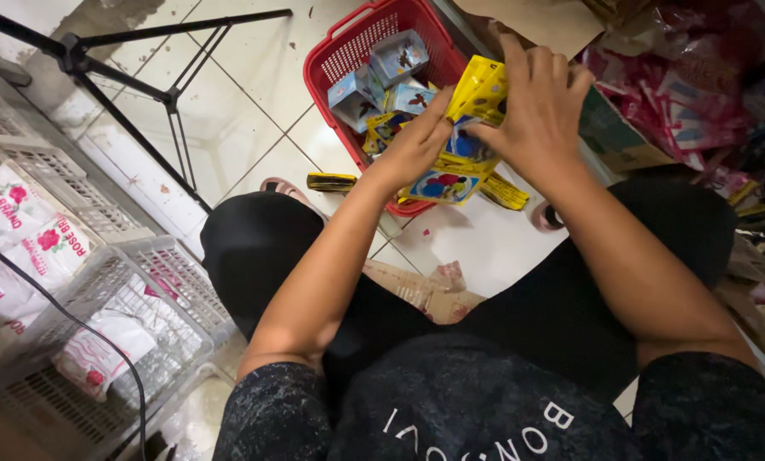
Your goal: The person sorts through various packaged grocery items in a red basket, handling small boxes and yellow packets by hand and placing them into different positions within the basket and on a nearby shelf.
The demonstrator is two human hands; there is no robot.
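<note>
Hands both on strip of yellow sachets (468, 141), held over near rim of red basket (335, 60). Our left hand (417, 145) pinches lower packets; right hand (536, 107) clamps top, keeping strip taut, we judge. Small blue boxes (395, 72) inside basket. Loose sachets (331, 181) on tiled floor (254, 111). Sacks in wire crates (156, 282), near left.

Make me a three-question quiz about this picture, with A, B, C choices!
1. Where is the red basket?
A. on the tiled floor
B. on a shelf
C. on a chair

2. What colour are the packets in the hands?
A. mostly green
B. mostly yellow
C. mostly black

3. What are the left hand and right hand doing?
A. resting on knees
B. both holding the packets
C. clapping

Answers: 1 A, tiles show around it. 2 B, the wrappers look yellow. 3 B, fingers grip the bundle from both sides.
</note>
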